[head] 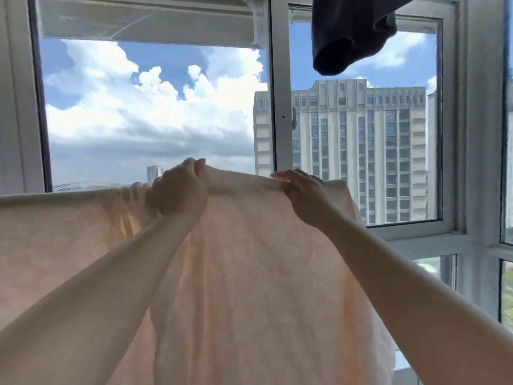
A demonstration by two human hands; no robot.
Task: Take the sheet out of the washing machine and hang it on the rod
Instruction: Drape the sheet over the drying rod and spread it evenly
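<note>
Sheet (pixel 249 273), pale peach, hangs in front of the window (pixel 155 112), its top edge stretched level between both hands. Left hand (pixel 179 190) grips that edge with curled fingers; right hand (pixel 304 194) pinches it just beside.

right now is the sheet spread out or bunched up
Mostly spread: the sheet hangs flat across the view, gathered in folds only by the left hand. Both hands grip its top edge.

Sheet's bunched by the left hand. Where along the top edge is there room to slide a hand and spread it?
Free: the smooth stretch between the left hand and right hand, and the flat run left of the bunch. Crowded: gathered folds of the sheet by the left hand. Beyond the right hand, the edge soon ends.
</note>
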